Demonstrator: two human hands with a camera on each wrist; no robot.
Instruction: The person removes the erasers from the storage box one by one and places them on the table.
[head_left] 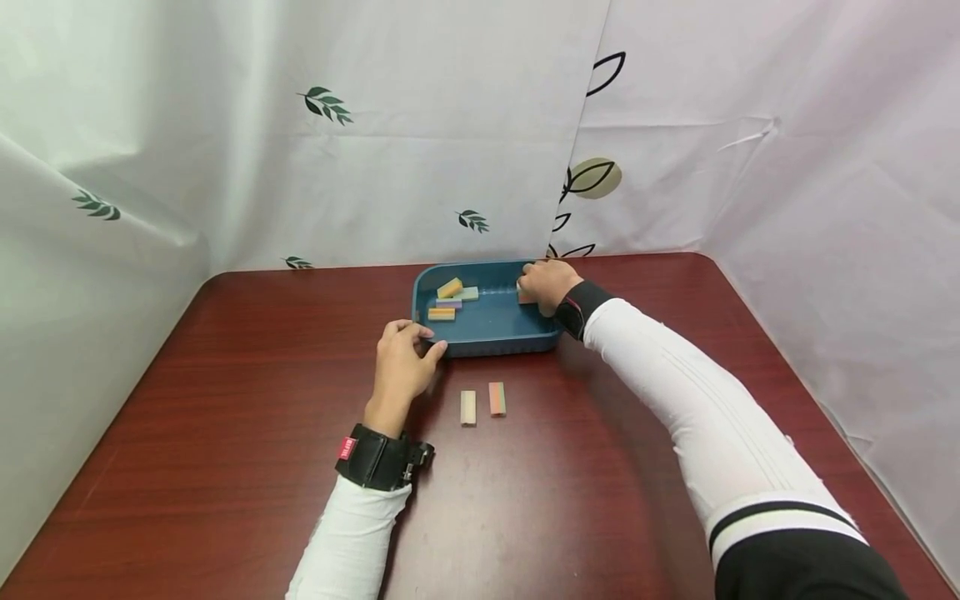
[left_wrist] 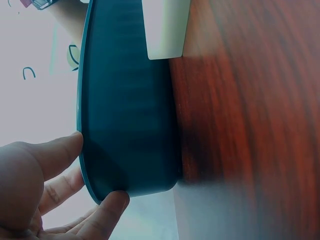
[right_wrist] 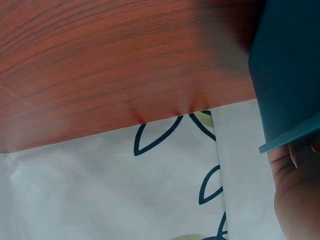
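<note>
A blue plastic tray (head_left: 491, 344) stands near the back of the table. My left hand (head_left: 401, 358) holds its near left corner, fingers at the rim and thumb against the front wall; the left wrist view shows the fingertips (left_wrist: 116, 201) on the wall. My right hand (head_left: 550, 285) reaches over the right rim into the tray, fingers curled down around a small pinkish block (head_left: 527, 297), partly hidden by them. In the right wrist view the tray's wall (right_wrist: 290, 75) hides the right hand's fingertips. Several small blocks (head_left: 442, 315), yellow, purple and pale green, lie in the tray's left part.
On the table before the tray lie a cream block (head_left: 468, 408) and a pink, orange and green striped block (head_left: 497, 399). A white curtain (head_left: 405, 167) with leaf prints hangs behind the dark red table (head_left: 225, 417) and along its sides.
</note>
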